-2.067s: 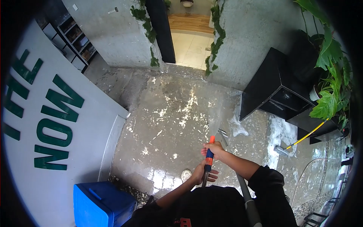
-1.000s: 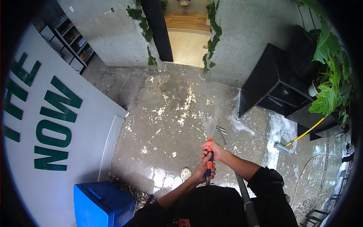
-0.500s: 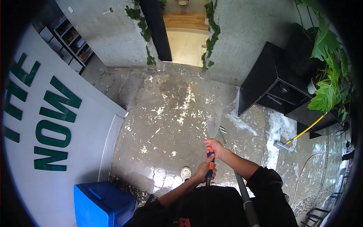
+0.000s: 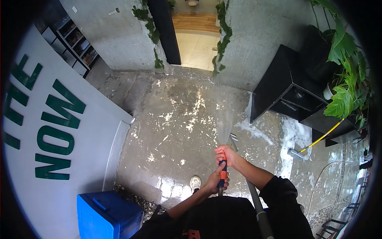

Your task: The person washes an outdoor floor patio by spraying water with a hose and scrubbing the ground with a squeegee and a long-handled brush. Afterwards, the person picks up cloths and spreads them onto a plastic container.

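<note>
My left hand (image 4: pixel 215 180) wraps round the lower part of an orange and dark blue hose nozzle (image 4: pixel 223 175). Just above it, my right hand (image 4: pixel 227 155) is closed on the same nozzle near its tip. A thin fan of water (image 4: pixel 225 127) sprays forward from it onto the wet concrete floor (image 4: pixel 159 135). A grey pole (image 4: pixel 256 199) slants past my right forearm, leaning near my body. At its far end a metal head (image 4: pixel 234 136) shows beside the spray.
White foam (image 4: pixel 294 133) lies on the right, around a yellow-handled broom (image 4: pixel 322 136). Beyond stand a black cabinet (image 4: pixel 274 83) and a leafy plant (image 4: pixel 342 97). A thin hose (image 4: pixel 318 179) curves across the right floor. A blue bin (image 4: pixel 97 217) and a lettered white counter (image 4: pixel 91 123) are left.
Both hands and the nozzle have shifted very slightly to the right. Water keeps spraying forward, and the foam by the cabinet has changed shape a little.
</note>
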Motion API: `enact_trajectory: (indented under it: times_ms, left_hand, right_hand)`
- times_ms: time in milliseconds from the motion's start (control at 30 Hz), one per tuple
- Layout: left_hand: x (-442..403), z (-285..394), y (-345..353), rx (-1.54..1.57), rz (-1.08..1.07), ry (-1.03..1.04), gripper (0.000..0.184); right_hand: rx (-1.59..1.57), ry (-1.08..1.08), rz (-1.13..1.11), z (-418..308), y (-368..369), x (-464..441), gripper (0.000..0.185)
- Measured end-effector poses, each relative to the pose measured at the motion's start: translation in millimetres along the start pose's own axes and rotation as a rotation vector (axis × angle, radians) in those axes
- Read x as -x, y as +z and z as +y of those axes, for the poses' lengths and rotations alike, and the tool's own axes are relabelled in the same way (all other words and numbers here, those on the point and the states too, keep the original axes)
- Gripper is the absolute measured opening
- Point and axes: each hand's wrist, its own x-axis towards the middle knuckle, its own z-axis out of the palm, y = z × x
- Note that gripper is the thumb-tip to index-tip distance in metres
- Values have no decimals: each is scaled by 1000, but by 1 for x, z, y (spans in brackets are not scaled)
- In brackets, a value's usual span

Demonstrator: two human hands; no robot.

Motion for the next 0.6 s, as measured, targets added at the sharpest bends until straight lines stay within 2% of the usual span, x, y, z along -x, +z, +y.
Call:
enact_trajectory:
  times_ms: [167, 400, 467, 500, 567, 600]
  left_hand:
    - [-2, 1, -1, 25, -23, -16, 51]
    - [-6, 3, -7, 39, -47, -14, 52]
    - [-8, 4, -12, 72, -41, -52, 52]
    - [-10, 5, -14, 74, -40, -52, 52]
    - [-14, 5, -14, 89, 20, -37, 51]
    - [-16, 5, -15, 90, 19, -38, 51]
  right_hand:
    - [-3, 21, -124, -3, -6, -5, 29]
    - [-56, 73, -117, -2, -12, -13, 29]
    - [-69, 2, 31, 5, -11, -15, 27]
    - [-69, 4, 31, 9, -10, -16, 27]
    - [55, -141, 220, 15, -4, -14, 22]
    - [55, -140, 222, 15, -4, -15, 22]
